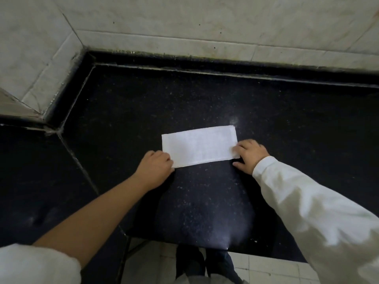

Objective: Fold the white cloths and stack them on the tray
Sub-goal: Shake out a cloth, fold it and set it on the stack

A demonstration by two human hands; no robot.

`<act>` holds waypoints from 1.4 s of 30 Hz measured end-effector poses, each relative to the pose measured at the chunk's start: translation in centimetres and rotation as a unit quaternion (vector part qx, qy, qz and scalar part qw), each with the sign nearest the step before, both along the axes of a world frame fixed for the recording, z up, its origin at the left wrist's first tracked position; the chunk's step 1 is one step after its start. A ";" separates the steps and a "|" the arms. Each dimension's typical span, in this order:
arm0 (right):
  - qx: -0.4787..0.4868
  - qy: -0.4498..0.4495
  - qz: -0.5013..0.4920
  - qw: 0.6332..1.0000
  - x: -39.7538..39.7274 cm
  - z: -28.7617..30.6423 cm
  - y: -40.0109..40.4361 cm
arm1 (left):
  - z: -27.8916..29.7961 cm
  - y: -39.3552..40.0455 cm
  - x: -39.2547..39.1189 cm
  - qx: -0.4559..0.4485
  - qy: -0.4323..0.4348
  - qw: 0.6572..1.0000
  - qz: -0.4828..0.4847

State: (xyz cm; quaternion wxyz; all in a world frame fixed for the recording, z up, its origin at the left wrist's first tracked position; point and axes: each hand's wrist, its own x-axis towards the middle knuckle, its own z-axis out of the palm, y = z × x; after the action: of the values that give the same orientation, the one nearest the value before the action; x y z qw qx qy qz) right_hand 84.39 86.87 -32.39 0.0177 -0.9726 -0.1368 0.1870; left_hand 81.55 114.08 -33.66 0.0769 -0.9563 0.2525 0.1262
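A folded cloth (200, 146) lies flat on the dark bench (287, 124) between both hands: left grip (155, 167) pinches its near-left corner, right grip (249, 154) its right edge.

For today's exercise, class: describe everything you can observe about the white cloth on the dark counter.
The white rectangular cloth looks like thin woven fabric, folded into a long flat strip with crisp edges. It lies flat on the black speckled stone counter, slightly tilted, its right end farther from the person. The left hand grips its near left corner; the right hand holds its right end, fingers curled on the edge. No tray is in view.
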 end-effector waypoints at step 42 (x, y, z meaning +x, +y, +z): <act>0.211 0.106 -0.034 0.971 -0.2 -1.9 17.0 | -2.3 5.6 -1.5 -0.230 -0.070 0.918 0.316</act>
State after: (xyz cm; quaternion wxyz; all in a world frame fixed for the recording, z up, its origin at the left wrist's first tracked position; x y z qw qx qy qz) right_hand 84.23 103.90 -34.25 0.2432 -0.9257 -0.1374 0.2549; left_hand 80.09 119.71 -35.94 -0.1719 -0.9839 -0.0468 0.0151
